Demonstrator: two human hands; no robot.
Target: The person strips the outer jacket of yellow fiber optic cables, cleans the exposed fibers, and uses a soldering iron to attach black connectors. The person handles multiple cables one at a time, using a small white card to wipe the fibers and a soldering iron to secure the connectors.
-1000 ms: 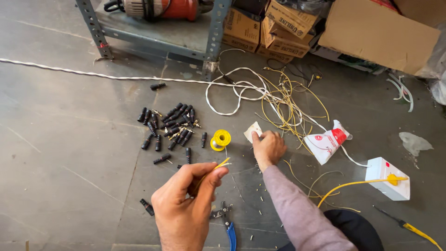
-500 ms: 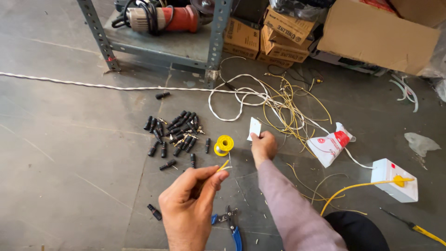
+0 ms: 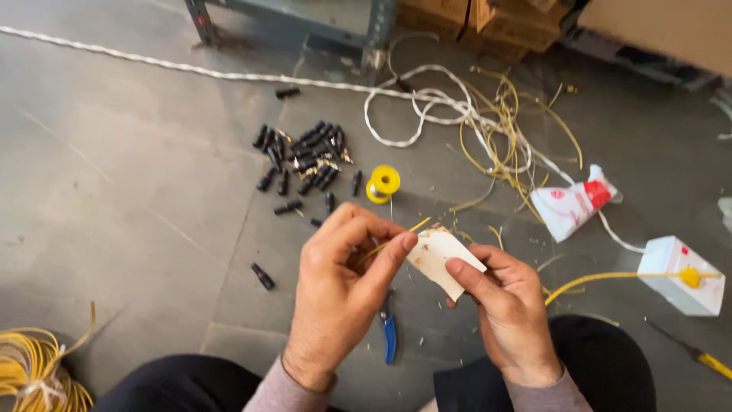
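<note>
My left hand [image 3: 343, 282] pinches a thin yellow wire [image 3: 412, 227] between thumb and fingers, its tip pointing up and right. My right hand [image 3: 507, 305] holds a small pale folded piece of paper or card [image 3: 442, 255] right beside the wire's end. Both hands meet over the grey floor, above my knees. Blue-handled pliers [image 3: 390, 336] lie on the floor just below the hands.
A pile of several black connectors [image 3: 305, 156] and a yellow tape roll [image 3: 383, 183] lie beyond the hands. Tangled white and yellow cables [image 3: 488, 122], a white-and-red pouch [image 3: 576, 204], a white box [image 3: 682, 271], a yellow wire coil [image 3: 34, 370], a shelf leg [image 3: 377, 34].
My right hand picked the pale card off the floor and brought it back to the left hand. The view tilted down and closer; both hands now meet in the middle.
</note>
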